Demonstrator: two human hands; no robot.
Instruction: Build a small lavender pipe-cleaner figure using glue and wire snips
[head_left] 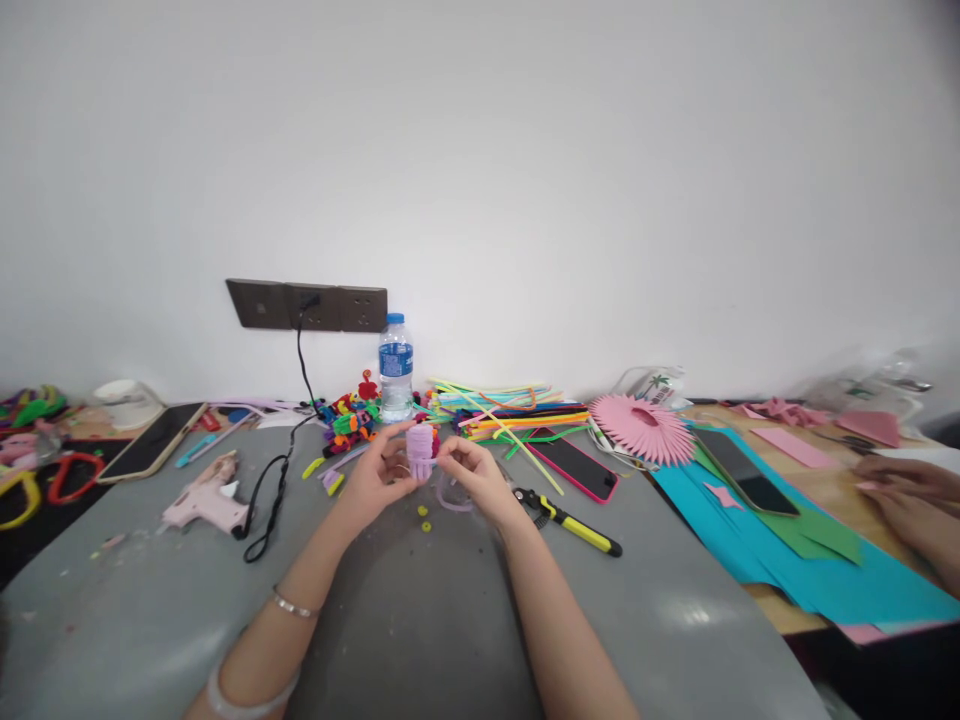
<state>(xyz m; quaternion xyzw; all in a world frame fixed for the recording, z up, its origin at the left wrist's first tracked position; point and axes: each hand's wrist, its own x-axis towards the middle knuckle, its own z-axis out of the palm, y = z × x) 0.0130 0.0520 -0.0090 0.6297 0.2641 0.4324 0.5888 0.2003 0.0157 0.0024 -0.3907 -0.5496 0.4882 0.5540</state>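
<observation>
Lilac roll (419, 443) is held up over the middle of the grey table (442, 640): the left hand (375, 475) grips it between thumb and fingers, and the right hand (480, 480) pinches a thin strand (430, 461) at its right edge. Yellow bits (424, 518) lie on the near side. Behind stands a bottle (396, 375). To the right are cutters (574, 525) and a pink-edged phone (577, 468), a yellow stem (544, 471) crossing it. On the left, a glue gun (201, 500) and black cord (283, 480) take up space; at the right end are another person's hands (915, 495)
</observation>
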